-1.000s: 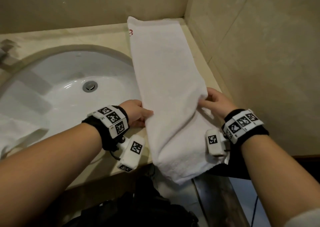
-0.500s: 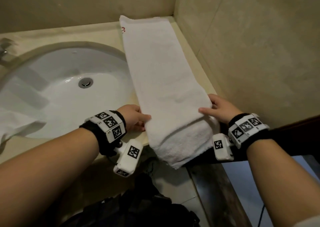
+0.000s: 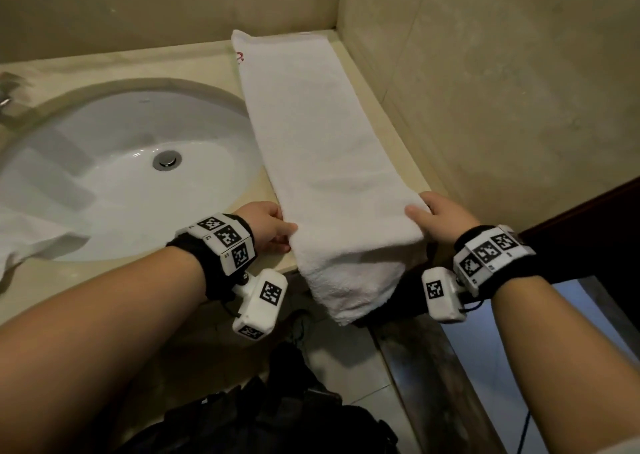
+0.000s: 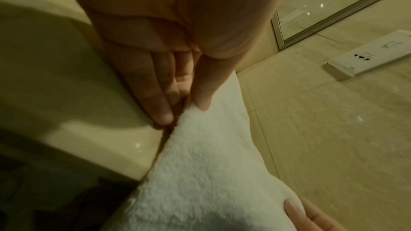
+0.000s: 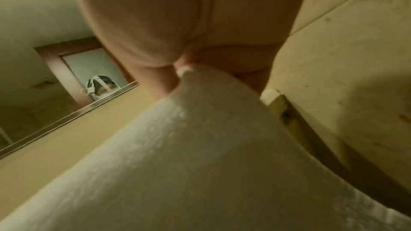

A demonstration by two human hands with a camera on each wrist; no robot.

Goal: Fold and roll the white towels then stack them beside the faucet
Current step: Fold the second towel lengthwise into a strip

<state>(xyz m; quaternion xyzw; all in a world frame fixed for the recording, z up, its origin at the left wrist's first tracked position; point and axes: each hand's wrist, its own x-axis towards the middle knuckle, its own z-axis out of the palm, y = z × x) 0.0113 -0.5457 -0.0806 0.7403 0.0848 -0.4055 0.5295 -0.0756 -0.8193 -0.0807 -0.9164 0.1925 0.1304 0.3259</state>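
A long white towel [image 3: 318, 148] folded into a narrow strip lies on the beige counter [image 3: 114, 62] right of the sink, reaching back to the wall corner. Its near end [image 3: 349, 280] hangs over the counter's front edge. My left hand [image 3: 273, 226] pinches the towel's left edge near the front, thumb on top and fingers [image 4: 160, 111] below against the towel [image 4: 200, 173]. My right hand [image 3: 440, 216] pinches the right edge, thumb on top; the towel [image 5: 177, 164] fills the right wrist view. The faucet [image 3: 5, 102] shows only partly at the far left.
A white oval sink [image 3: 114, 173] with a metal drain [image 3: 167, 160] lies left of the towel. Another white towel [image 3: 31, 239] drapes over the sink's left rim. Tiled walls close the back and right. A dark bag [image 3: 263, 415] sits on the floor below.
Both hands, still pinching the towel's side edges, have slid it away from me along the counter, so less of its near end hangs over the front edge.
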